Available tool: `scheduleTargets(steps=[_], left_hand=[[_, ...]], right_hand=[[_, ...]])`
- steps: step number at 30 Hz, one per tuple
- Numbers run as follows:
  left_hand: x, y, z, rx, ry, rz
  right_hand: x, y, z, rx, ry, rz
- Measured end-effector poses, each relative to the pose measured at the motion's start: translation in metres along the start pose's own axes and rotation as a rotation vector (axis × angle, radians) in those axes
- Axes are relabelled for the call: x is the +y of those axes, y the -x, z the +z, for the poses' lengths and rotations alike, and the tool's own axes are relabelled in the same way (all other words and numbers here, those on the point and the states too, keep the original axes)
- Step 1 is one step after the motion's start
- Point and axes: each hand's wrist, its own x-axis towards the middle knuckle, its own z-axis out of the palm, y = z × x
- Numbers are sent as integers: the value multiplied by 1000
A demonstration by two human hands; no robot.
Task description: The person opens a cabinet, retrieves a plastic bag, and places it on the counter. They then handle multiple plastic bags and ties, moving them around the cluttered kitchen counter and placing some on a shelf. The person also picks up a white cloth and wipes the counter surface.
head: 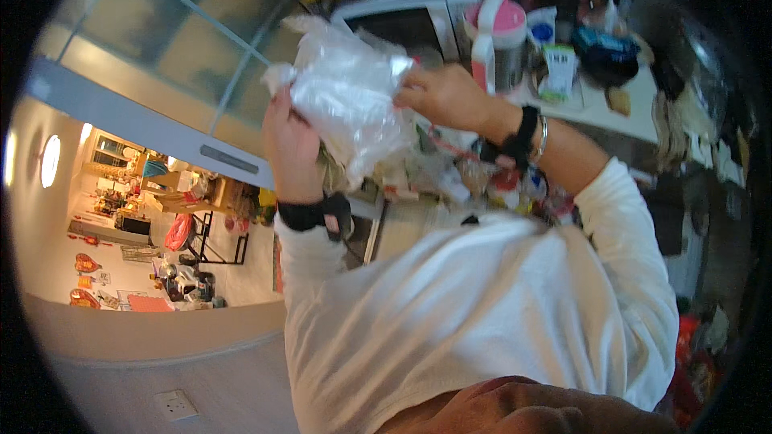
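Note:
A crumpled, translucent white plastic bag (350,90) is held up in front of my chest, shiny and slightly blurred. My left hand (291,135) grips its lower left edge. On the other side, my right hand (449,96) pinches the bag's right edge between bent fingers. What the bag contains, if anything, cannot be made out. Each wrist wears a black band, and the right one also has a silver bracelet (543,135).
Behind the bag stands a microwave (398,27), beside a pink-lidded container (497,30) with a white handle. Packets crowd the white counter (633,114). Loose plastic bags (446,178) lie below my right arm. A frosted-glass sliding door (181,42) is at left, next to a lit room.

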Motion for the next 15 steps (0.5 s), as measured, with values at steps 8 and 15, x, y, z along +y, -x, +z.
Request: scheduleTargets(steps=[8, 15], left_hand=[[65, 9, -40, 196, -1020, 378], [87, -34, -94, 163, -953, 293]], right_hand=[[10, -10, -13, -75, -236, -18], [45, -130, -70, 191, -277, -105]])
